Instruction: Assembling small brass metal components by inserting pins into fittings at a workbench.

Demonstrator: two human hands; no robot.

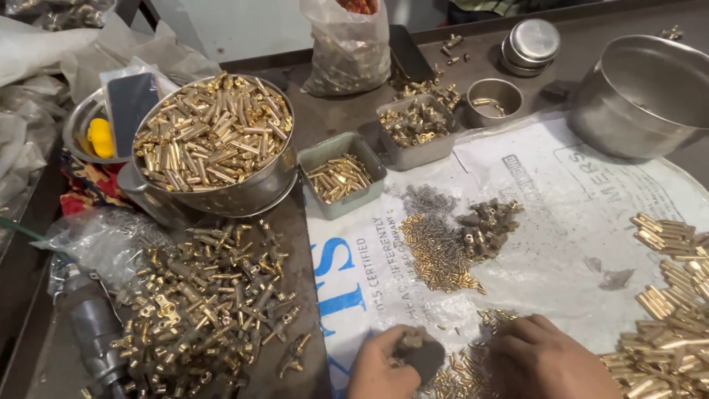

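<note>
The left hand (384, 366) is closing thumb and fingers around a dark block-like holder (422, 356) with a small brass fitting (408, 341) seated on its top, at the bottom edge of the view on the white printed sack sheet (561, 244). The right hand (543, 358) is resting palm down with fingers curled into a scatter of small brass pins (461, 369) just beside the holder; whether the fingertips are pinching a pin cannot be told, as they are hidden under the hand. Judging from this, the step in hand is the fitting of a small part into the piece held on the holder, and the next move is calling for one pin to be picked out singly and lined up with the fitting while the left hand is keeping the holder steady. Further up the sheet, a pile of short brass pins (439, 255), a heap of grey springs (428, 199) and a cluster of dull grey fittings (487, 225) are lying near one another, within reach. A stack of long brass tubes (668, 325) is crowding the right side, close to the right hand, and a heap of brass valve bodies (207, 310) is lying left of the sheet, so sideways room is narrow. Open sheet is remaining between the right hand and the steel pot (642, 96). A steel bowl of brass tubes (214, 140) and two small grey trays (341, 174) are standing well apart from the hands.
</note>
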